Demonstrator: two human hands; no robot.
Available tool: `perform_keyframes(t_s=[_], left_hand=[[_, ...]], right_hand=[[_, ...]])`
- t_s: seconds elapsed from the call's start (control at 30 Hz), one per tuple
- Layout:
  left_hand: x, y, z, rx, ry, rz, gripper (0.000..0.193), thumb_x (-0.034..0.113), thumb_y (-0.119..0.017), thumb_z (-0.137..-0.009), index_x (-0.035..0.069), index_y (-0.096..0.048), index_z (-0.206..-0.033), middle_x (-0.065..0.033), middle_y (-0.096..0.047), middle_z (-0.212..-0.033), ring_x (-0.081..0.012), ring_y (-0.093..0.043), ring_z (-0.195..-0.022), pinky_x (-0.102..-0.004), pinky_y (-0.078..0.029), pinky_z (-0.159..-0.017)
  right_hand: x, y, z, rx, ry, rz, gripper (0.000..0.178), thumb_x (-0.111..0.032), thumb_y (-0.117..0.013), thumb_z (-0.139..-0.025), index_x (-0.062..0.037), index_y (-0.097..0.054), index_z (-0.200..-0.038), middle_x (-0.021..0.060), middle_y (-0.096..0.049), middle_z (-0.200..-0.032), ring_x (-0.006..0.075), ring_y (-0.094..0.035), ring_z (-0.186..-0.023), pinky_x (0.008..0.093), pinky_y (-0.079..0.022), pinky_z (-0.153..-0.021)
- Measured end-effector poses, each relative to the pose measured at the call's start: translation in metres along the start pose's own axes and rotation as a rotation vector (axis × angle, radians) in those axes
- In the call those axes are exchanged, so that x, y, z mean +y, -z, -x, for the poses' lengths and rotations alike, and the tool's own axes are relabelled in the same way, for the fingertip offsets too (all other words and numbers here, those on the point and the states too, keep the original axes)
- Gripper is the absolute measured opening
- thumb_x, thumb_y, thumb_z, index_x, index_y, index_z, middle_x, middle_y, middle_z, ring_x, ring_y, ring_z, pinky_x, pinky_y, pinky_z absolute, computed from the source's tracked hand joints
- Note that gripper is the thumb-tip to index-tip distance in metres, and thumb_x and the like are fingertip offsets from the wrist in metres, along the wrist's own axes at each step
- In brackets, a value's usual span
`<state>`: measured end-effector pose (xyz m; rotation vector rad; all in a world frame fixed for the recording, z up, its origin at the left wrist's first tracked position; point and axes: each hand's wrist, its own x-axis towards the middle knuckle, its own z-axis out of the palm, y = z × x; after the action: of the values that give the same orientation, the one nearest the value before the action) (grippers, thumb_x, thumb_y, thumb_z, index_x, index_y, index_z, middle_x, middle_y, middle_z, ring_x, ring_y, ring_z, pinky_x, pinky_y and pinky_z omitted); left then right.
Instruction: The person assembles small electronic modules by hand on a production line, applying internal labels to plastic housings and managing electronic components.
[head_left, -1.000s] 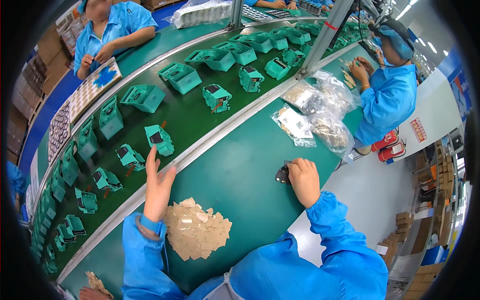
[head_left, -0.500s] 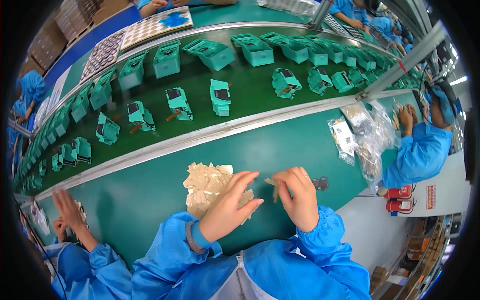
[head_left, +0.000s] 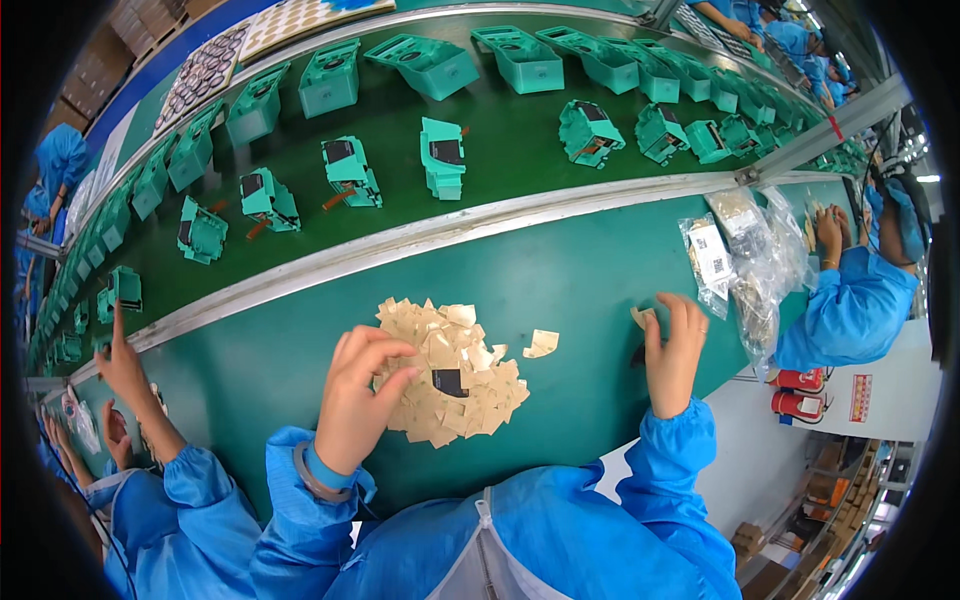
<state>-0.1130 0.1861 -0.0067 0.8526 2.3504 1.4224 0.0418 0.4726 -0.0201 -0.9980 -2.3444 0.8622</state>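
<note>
A heap of flat tan pieces (head_left: 490,400), looking like thin paper or film cutouts, lies on the green table in front of me. On top of it rests a small black piece (head_left: 450,382). One tan piece (head_left: 541,344) lies apart, right of the heap. My left hand (head_left: 358,400) hovers at the heap's left edge, fingers curved, with a gap between thumb and forefinger and nothing seen in it. Farther right, my right hand (head_left: 675,355) pinches a small tan piece (head_left: 642,317) at thumb and fingertip. A dark piece (head_left: 637,356) is partly hidden behind that hand.
Beyond a metal rail (head_left: 480,222), a green belt carries teal housings (head_left: 443,158) and teal bins (head_left: 425,66). Clear plastic bags (head_left: 750,270) lie at the right, near a co-worker (head_left: 850,310). At the left, another person's hand (head_left: 130,375) reaches toward the belt.
My hands have moved apart, the left leftward and the right to the right. The black piece now shows on the heap, and a tan piece lies beside it. Belt items sit higher in view.
</note>
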Motion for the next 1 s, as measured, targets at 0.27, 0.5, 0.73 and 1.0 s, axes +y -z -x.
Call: perform_keyframes(t_s=[0.27, 0.5, 0.73, 1.0], left_hand=[[-0.006, -0.031, 0.006, -0.176, -0.184, -0.339, 0.027, 0.006, -0.07, -0.065, 0.007, -0.061, -0.091, -0.0084, -0.047, -0.091, -0.0277, -0.044, -0.09, -0.0349, -0.041, -0.079], [0.006, -0.013, 0.007, -0.188, -0.18, -0.191, 0.018, 0.003, -0.069, -0.066, 0.009, -0.064, -0.082, -0.0058, -0.048, -0.085, -0.0255, -0.044, -0.086, -0.033, -0.041, -0.076], [0.014, -0.008, 0.022, -0.062, -0.154, 0.055, 0.019, 0.0, -0.071, -0.065, 0.01, -0.069, -0.082, -0.0028, -0.049, -0.081, -0.018, -0.048, -0.072, -0.029, -0.041, -0.061], [0.009, -0.02, 0.033, 0.155, -0.712, -0.248, 0.03, -0.003, -0.068, -0.065, 0.008, -0.064, -0.093, -0.0062, -0.05, -0.086, -0.0217, -0.055, -0.076, -0.0359, -0.045, -0.068]], right_hand=[[-0.051, -0.029, 0.025, -0.249, 0.549, 0.087, 0.028, 0.002, -0.065, -0.068, -0.0067, -0.06, -0.094, 0.0109, -0.053, -0.101, 0.0305, -0.048, -0.097, 0.038, -0.04, -0.082], [-0.027, -0.029, 0.032, -0.262, 0.678, 0.313, 0.029, -0.001, -0.064, -0.066, -0.007, -0.062, -0.094, 0.009, -0.055, -0.109, 0.029, -0.049, -0.101, 0.0416, -0.038, -0.086], [-0.042, -0.006, 0.042, -0.269, 0.419, -0.137, 0.023, 0.003, -0.06, -0.077, -0.0026, -0.058, -0.099, 0.0108, -0.059, -0.098, 0.0246, -0.056, -0.088, 0.0322, -0.045, -0.076], [-0.105, -0.032, 0.057, -1.035, -0.411, -1.197, 0.014, -0.001, -0.054, -0.087, -0.0021, -0.054, -0.101, 0.0032, -0.058, -0.092, 0.0103, -0.056, -0.083, 0.0265, -0.046, -0.072]])
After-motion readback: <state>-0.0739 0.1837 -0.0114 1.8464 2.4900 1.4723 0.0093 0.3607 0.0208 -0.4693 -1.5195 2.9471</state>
